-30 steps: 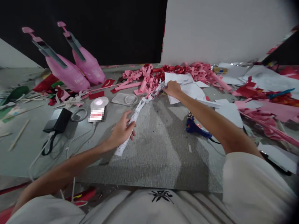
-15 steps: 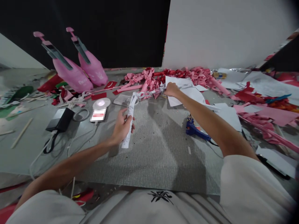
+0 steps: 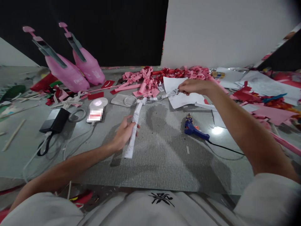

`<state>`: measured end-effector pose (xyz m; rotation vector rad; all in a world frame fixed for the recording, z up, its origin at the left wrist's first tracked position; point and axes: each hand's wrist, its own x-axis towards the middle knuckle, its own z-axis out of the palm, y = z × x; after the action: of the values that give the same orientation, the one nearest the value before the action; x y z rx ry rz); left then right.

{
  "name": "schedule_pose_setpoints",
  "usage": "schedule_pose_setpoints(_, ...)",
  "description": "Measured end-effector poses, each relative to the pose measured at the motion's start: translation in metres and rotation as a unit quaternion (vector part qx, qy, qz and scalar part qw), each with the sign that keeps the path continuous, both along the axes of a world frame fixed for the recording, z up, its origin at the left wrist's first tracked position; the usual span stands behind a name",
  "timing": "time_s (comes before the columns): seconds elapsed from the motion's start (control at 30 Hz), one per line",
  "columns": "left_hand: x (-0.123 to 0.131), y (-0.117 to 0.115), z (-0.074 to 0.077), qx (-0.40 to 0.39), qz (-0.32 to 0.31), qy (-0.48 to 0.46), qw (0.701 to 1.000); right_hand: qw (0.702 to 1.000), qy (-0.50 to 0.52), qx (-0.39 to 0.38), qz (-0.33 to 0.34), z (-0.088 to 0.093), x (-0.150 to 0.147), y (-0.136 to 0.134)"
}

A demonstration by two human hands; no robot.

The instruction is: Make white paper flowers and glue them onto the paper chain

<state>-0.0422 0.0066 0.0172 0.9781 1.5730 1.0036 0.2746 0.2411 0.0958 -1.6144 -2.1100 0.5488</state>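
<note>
My left hand (image 3: 124, 131) is closed around a slim white paper roll (image 3: 133, 135) with dark speckled marks, tilted with its top leaning right. From the roll's upper end a thin, crumpled whitish strip (image 3: 156, 99) stretches right. My right hand (image 3: 189, 87) pinches the far end of that strip, above white paper sheets (image 3: 172, 84). Whether the strip is paper or clear film I cannot tell. Nearer to me, below the right hand, a blue glue gun (image 3: 196, 131) rests on the table with its nozzle pointing away.
Pink and red paper scraps (image 3: 148, 78) pile along the back. Two pink spray bottles (image 3: 67, 73) stand at the left. A black power adapter (image 3: 55, 121), a round white device (image 3: 98, 103) and cables lie left of my hand. The glue gun's black cord (image 3: 225, 148) runs right.
My right hand has moved right, pulling the strip out longer and straighter. The roll in my left hand has shifted slightly toward me. The view has moved a little.
</note>
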Motion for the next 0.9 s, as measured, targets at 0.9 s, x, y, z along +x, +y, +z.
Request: schedule_pose_setpoints(0.9,0.023,-0.032,-0.017,0.143,-0.270,0.287,0.908,0.990,-0.045,0.081,0.105,-0.117,-0.026,-0.226)
